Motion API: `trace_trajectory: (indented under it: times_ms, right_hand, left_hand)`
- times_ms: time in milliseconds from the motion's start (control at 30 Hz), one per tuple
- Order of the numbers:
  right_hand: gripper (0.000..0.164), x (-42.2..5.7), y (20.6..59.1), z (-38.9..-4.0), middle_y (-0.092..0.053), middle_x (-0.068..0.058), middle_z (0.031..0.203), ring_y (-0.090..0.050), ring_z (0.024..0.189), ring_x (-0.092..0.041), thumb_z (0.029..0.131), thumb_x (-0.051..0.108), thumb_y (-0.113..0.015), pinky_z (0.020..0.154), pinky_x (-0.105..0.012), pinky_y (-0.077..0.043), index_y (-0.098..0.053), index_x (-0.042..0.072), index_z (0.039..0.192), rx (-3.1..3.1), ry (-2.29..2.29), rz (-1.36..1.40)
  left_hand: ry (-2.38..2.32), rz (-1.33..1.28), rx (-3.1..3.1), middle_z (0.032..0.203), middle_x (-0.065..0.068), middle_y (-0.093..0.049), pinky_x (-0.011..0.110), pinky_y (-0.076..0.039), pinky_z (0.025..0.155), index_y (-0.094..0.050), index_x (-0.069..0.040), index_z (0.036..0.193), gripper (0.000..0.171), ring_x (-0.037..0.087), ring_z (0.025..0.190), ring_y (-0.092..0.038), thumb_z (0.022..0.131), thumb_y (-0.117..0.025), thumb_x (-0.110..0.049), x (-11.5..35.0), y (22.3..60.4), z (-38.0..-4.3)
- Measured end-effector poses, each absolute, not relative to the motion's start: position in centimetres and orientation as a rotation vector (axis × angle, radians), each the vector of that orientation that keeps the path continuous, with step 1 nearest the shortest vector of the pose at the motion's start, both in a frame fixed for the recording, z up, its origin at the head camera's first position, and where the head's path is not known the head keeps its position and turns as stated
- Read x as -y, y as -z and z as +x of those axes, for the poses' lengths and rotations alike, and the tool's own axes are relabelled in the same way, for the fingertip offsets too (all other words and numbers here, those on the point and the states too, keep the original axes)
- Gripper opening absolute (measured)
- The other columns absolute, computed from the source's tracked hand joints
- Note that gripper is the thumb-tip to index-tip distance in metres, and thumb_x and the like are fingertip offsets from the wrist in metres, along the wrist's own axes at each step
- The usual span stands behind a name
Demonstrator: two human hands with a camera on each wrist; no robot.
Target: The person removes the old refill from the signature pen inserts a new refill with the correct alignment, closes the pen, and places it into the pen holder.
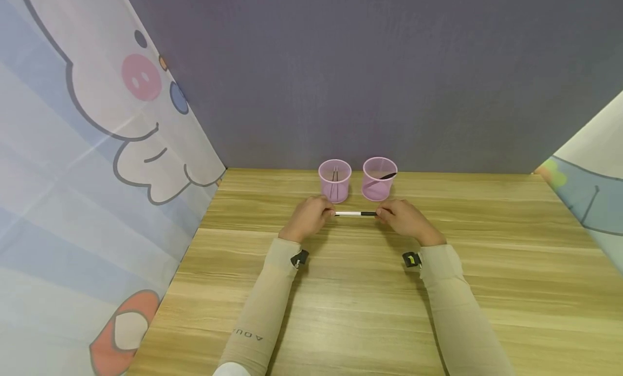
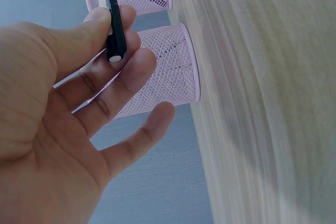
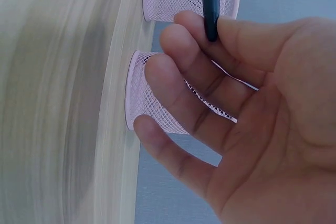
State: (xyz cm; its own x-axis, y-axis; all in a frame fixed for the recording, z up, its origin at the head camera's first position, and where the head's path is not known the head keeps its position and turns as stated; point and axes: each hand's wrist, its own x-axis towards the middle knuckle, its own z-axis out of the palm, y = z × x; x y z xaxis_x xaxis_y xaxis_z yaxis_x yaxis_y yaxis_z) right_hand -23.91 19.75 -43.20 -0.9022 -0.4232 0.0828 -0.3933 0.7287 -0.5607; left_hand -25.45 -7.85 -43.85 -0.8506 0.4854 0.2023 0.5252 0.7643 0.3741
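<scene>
A white pen with black ends (image 1: 354, 213) is held level between both hands, just in front of two pink mesh cups. My left hand (image 1: 309, 216) pinches its clip end between thumb and fingers; the black clip (image 2: 116, 30) shows in the left wrist view. At the other end, my right hand (image 1: 403, 219) pinches the dark tapered tip (image 3: 211, 9) with the thumb against the fingers. Behind the left hand stands the left mesh cup (image 1: 327, 188), with two thin dark sticks in it. The right mesh cup (image 1: 371, 189) has a dark pen-like thing (image 1: 388, 176) leaning in it.
Both cups stand on the wood-grain table (image 1: 360, 311) near its back edge, close to a grey wall panel (image 1: 370, 78). A cartoon-printed curtain (image 1: 97, 203) hangs along the left side, and another printed sheet (image 1: 596, 197) is at the right.
</scene>
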Motion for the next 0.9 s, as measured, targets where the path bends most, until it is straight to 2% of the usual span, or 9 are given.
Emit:
trace_trajectory:
  times_ms: [367,633,900]
  right_hand:
    - [0.019,-19.85,43.16,-23.92,-0.073,-0.008,0.089,-0.061,0.077,-0.016,0.104,0.013,-0.057,0.072,-0.035,-0.052,-0.074,0.004,0.098,-2.871,0.902,-0.679]
    - [0.017,-19.81,42.99,-23.86,-0.070,-0.006,0.084,-0.057,0.073,-0.015,0.103,0.013,-0.060,0.067,-0.032,-0.047,-0.073,0.003,0.096,-2.877,0.915,-0.685]
    - [0.014,-19.87,43.13,-24.04,-0.069,-0.004,0.084,-0.057,0.076,-0.016,0.101,0.013,-0.062,0.071,-0.033,-0.047,-0.072,0.005,0.098,-2.893,0.891,-0.676]
  left_hand:
    - [0.640,-0.826,2.848,0.096,0.003,-0.073,0.037,-0.058,0.085,-0.079,-0.010,0.099,0.011,0.021,0.091,-0.070,0.095,-0.072,-0.018,7.88,44.04,-25.53]
    - [0.631,-0.827,2.843,0.096,0.003,-0.073,0.037,-0.058,0.084,-0.080,-0.011,0.099,0.011,0.020,0.092,-0.070,0.095,-0.072,-0.018,7.95,44.08,-25.51]
    - [0.630,-0.828,2.844,0.096,0.002,-0.073,0.037,-0.058,0.083,-0.080,-0.011,0.099,0.011,0.020,0.092,-0.070,0.095,-0.072,-0.018,8.00,44.09,-25.49]
